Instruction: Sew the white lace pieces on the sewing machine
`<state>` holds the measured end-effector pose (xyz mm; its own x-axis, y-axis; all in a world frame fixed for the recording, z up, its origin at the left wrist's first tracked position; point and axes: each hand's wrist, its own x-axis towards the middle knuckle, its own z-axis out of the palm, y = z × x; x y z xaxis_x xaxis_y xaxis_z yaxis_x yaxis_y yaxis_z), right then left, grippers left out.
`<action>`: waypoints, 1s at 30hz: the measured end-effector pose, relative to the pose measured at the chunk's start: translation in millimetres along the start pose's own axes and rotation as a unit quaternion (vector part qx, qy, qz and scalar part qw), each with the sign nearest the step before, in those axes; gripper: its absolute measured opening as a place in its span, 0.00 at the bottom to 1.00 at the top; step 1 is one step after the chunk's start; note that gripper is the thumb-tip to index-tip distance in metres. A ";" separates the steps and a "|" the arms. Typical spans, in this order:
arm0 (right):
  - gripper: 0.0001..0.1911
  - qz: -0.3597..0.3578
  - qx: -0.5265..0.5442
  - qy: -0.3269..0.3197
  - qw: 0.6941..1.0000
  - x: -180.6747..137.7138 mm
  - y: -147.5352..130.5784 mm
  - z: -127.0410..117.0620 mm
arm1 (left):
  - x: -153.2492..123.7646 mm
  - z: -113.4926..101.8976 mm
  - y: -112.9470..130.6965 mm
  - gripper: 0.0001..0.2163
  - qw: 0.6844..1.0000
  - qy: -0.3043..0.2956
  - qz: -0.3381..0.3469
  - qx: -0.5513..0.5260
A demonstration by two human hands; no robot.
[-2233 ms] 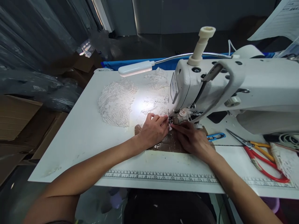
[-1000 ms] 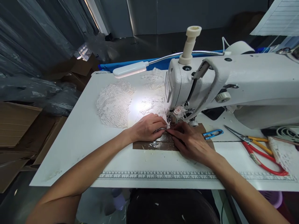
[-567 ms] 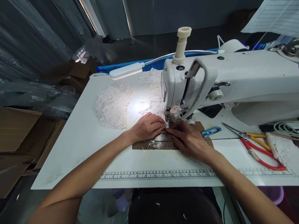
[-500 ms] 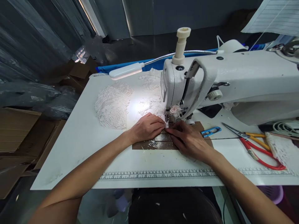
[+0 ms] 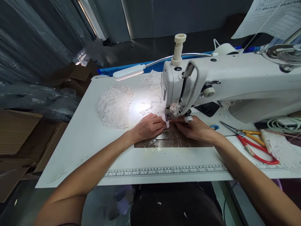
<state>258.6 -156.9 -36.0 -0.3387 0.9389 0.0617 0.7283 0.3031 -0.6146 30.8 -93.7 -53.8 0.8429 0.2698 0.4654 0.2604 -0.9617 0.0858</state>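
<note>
A white sewing machine (image 5: 199,78) stands on the table, its presser foot (image 5: 167,117) down by a small white lace piece (image 5: 167,124). My left hand (image 5: 150,127) lies left of the foot, its fingers pressed together with the tips on the lace piece. To the right of the foot is my right hand (image 5: 194,128), thumb and forefinger closed near the needle; what they pinch is too small to tell. Beneath both hands lies a shiny brown sheet (image 5: 169,142). Blue thread snips (image 5: 214,127) show partly behind my right hand.
Lace pieces (image 5: 115,106) lie in a pile at the left, under a lamp (image 5: 129,72). Red-handled scissors (image 5: 256,150) and orange-handled ones (image 5: 255,137) rest at the right near a white cloth (image 5: 279,150). A printed ruler (image 5: 164,171) runs along the front edge.
My right hand has shifted away from me and slightly right, its fingertips now right of the presser foot. The left hand stays nearly in place. The view has turned a little.
</note>
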 end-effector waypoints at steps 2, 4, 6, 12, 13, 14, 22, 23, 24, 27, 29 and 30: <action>0.15 0.021 -0.001 0.052 0.998 1.0 2.8 4.4 | -0.2 0.1 0.3 0.07 1.000 0.002 0.003 0.003; 0.15 0.016 -0.013 0.091 0.996 -1.8 3.1 11.6 | -0.5 0.3 0.4 0.07 1.000 0.004 0.006 0.005; 0.16 -0.003 -0.028 0.101 0.994 -6.0 1.7 17.5 | -0.7 0.4 0.4 0.07 1.000 0.007 0.008 0.005; 0.19 -0.028 -0.091 0.089 0.991 -10.1 -0.9 20.0 | -1.9 1.3 0.8 0.05 1.000 0.027 0.011 -0.012; 0.19 -0.028 -0.092 0.088 0.991 -9.7 -0.9 19.6 | -2.2 1.7 0.8 0.05 0.999 0.035 0.009 -0.020; 0.19 -0.027 -0.087 0.089 0.992 -9.4 -1.0 19.0 | -2.5 2.1 0.7 0.05 0.999 0.045 0.005 -0.029; 0.17 -0.013 -0.032 0.091 0.995 -9.2 -5.5 13.5 | -0.6 3.3 1.7 0.04 0.995 0.086 -0.041 -0.025; 0.17 -0.013 -0.034 0.092 0.995 -9.3 -6.0 13.0 | -0.2 3.2 2.2 0.04 0.996 0.081 -0.039 -0.018; 0.17 -0.013 -0.035 0.092 0.995 -9.4 -6.3 12.7 | 0.2 3.1 2.6 0.05 0.996 0.075 -0.036 -0.014; 0.17 -0.013 -0.031 0.087 0.996 -10.0 -6.5 12.3 | 1.1 2.7 3.6 0.04 0.998 0.058 -0.021 -0.015; 0.17 -0.012 -0.026 0.084 0.996 -10.5 -5.9 12.5 | 1.2 2.9 3.7 0.04 0.998 0.054 -0.017 -0.017; 0.17 -0.011 -0.023 0.082 0.996 -10.7 -5.5 12.8 | 1.1 3.1 3.6 0.04 0.998 0.054 -0.018 -0.016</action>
<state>250.6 -170.7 -43.3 -0.2563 0.9446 0.2049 0.7497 0.3280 -0.5748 34.1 -96.7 -55.7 0.7776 0.2994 0.5529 0.2728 -0.9529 0.1324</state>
